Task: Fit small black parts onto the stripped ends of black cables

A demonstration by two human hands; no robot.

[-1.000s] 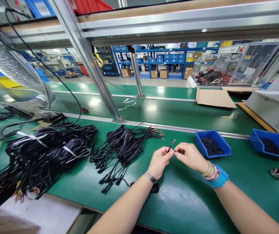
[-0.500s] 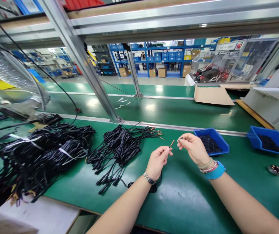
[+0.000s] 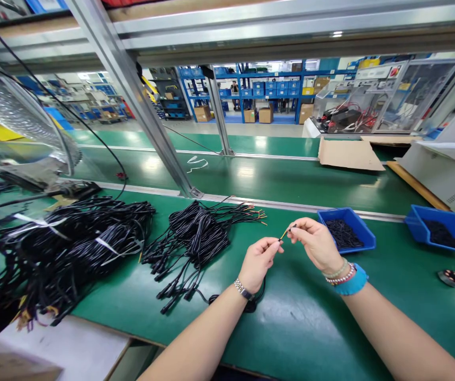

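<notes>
My left hand (image 3: 262,260) is closed round a black cable near its stripped end, with thin yellow-orange wires (image 3: 283,236) poking out past the fingertips. The rest of that cable (image 3: 256,306) lies coiled on the bench under my left wrist. In my right hand (image 3: 313,241), thumb and forefinger pinch a small black tube (image 3: 293,226), mostly hidden by the fingers. It meets the wire tips; whether it is around them I cannot tell. To the left lies a pile of black cables (image 3: 199,233) with connectors toward me and bare coloured ends pointing right.
A blue bin (image 3: 366,241) of small black pieces sits behind my right hand, a second blue bin (image 3: 420,227) farther right. Large tied cable bundles (image 3: 92,238) cover the left bench. A metal post (image 3: 143,106) rises behind the cables; cardboard (image 3: 348,153) lies beyond the rail.
My right hand has brought the small black tube left to the wire tips, closing the gap between the hands. My left hand has hardly moved.
</notes>
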